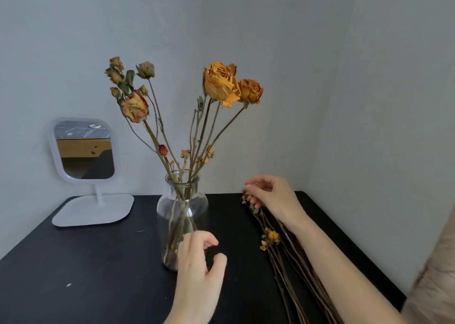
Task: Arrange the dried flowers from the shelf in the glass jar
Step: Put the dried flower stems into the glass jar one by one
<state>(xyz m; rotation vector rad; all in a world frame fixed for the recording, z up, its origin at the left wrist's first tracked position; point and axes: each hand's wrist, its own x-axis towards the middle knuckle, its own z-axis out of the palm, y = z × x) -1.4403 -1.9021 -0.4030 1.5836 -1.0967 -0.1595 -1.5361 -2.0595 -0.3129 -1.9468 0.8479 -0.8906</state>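
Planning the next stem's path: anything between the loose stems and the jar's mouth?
Nothing lies between the loose stems and the jar. The left hand sits low by its base, below the mouth. Only the flowers already in the neck crowd it.

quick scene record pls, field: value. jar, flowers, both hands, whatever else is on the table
container: glass jar, upright on black table
in_jar: dried roses, stems fanning out
remaining: loose stems lying flat on the table, right of the jar
left_hand: left hand by the jar's base, fingers loosely curled, holding nothing
right_hand: right hand over the loose stems' flower tips, fingers touching them; grip unclear
other: white mirror, rear left
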